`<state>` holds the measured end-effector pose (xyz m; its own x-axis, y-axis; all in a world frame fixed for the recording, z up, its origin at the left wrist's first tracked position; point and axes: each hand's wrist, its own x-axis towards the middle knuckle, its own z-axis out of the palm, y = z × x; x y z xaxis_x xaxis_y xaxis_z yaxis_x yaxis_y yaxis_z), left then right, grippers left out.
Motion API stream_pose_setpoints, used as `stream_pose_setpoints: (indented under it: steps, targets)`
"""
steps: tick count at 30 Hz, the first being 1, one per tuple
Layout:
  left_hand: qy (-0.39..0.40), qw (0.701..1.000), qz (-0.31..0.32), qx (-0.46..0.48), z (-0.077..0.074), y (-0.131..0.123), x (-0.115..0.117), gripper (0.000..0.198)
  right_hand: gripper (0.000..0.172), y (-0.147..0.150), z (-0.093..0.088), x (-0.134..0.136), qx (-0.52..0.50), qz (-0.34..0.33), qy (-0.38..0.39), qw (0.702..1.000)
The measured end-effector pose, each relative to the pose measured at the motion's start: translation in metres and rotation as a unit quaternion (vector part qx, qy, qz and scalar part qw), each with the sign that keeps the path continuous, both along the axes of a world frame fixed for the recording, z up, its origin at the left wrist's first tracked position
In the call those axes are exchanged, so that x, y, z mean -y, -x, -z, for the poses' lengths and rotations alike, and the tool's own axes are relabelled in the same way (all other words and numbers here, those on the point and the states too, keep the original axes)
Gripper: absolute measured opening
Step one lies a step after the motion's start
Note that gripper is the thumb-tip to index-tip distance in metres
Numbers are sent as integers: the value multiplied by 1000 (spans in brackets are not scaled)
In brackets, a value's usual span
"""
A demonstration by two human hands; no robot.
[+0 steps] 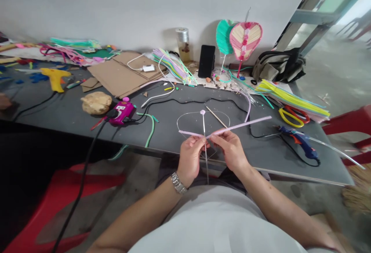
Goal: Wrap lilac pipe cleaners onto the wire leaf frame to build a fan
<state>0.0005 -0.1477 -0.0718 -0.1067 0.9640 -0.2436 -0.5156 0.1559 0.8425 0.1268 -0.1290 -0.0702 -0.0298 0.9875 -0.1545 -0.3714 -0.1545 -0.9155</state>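
My left hand and my right hand pinch a lilac pipe cleaner close together, just above the table's front edge. Its long end sticks out to the right and a short end to the left. It crosses a thin wire frame with rounded lobes and a straight middle stem. A small lilac tuft tops that stem. The fingers hide the spot where pipe cleaner and stem meet. Behind my right hand a thin wooden stick lies slanted.
A blue glue gun and scissors lie right; a yellow glue gun lies left. Near a magenta power socket, a black cord runs across the table. Pipe cleaner bundles, a phone and two leaf-shaped fans stand behind.
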Motion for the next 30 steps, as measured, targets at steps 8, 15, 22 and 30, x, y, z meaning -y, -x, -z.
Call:
stream_pose_setpoints:
  steps: [8,15,22,30]
  targets:
    - [12,999,33,21,0,2,4,20,21,7,-3,0,26,-13,-8,1000]
    - [38,994,56,84,-5,4,6,19,18,4,-5,1,53,-14,-27,998]
    - [47,996,62,45,-9,4,3,17,15,4,-5,0,64,-17,-36,997]
    - [26,998,58,7,-8,3,2,11,18,4,-8,1,37,-35,-31,998]
